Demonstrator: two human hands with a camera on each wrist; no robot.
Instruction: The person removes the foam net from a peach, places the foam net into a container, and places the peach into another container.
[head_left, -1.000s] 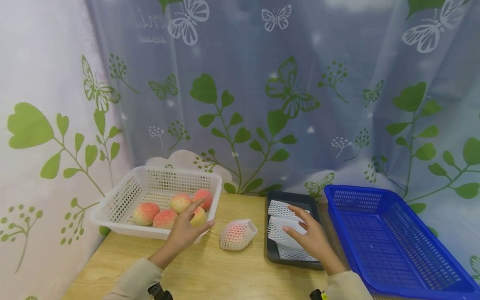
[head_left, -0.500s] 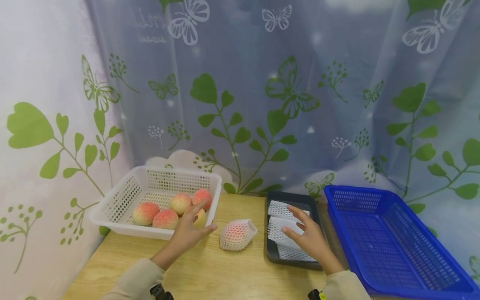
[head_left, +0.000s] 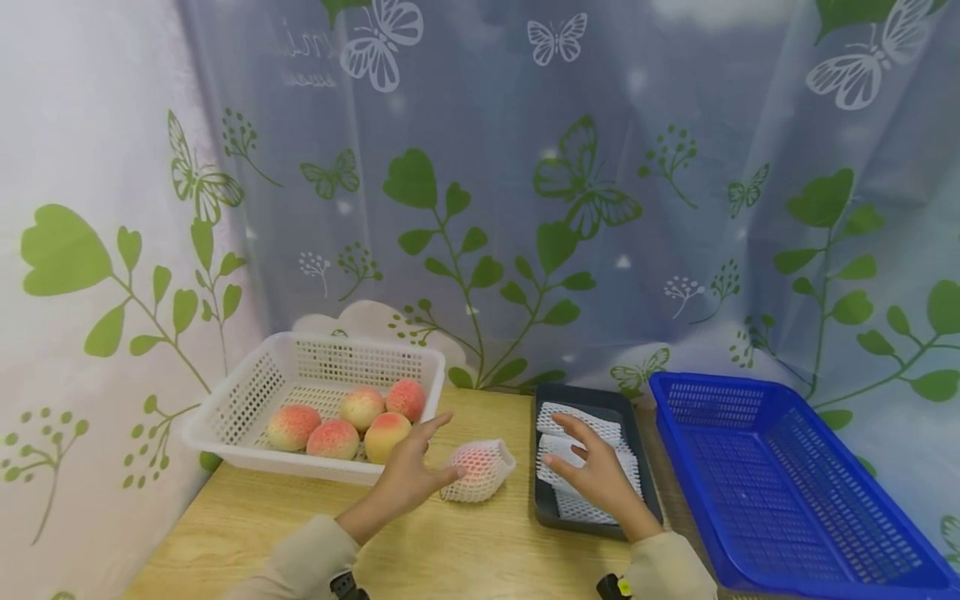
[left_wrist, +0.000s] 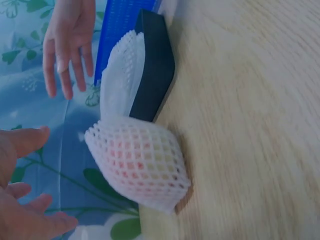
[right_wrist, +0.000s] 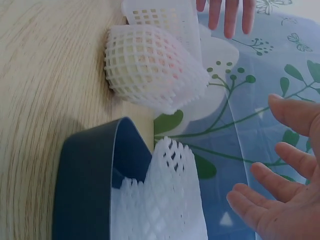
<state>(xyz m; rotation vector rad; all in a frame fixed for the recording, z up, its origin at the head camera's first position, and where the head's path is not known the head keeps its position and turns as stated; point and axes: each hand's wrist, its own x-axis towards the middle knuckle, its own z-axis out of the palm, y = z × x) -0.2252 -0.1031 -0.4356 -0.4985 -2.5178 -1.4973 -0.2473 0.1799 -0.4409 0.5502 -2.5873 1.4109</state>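
Note:
A peach in a white foam net lies on the wooden table between my two hands. My left hand hovers just left of it, fingers spread and holding nothing; the thumb overlaps the net's edge in the head view. Over the dark tray is my right hand, also with loose, parted fingers and nothing in them. White foam net sleeves lie flat and overlapping in that tray. In the left wrist view the netted peach stands apart from the left fingers.
At the left, a white basket holds several bare peaches toward its right side. A blue basket stands right of the tray. A printed curtain hangs close behind the table.
My left hand has moved right, away from the white basket and toward the netted peach, uncovering a yellow-red peach. My right hand has shifted slightly left over the tray.

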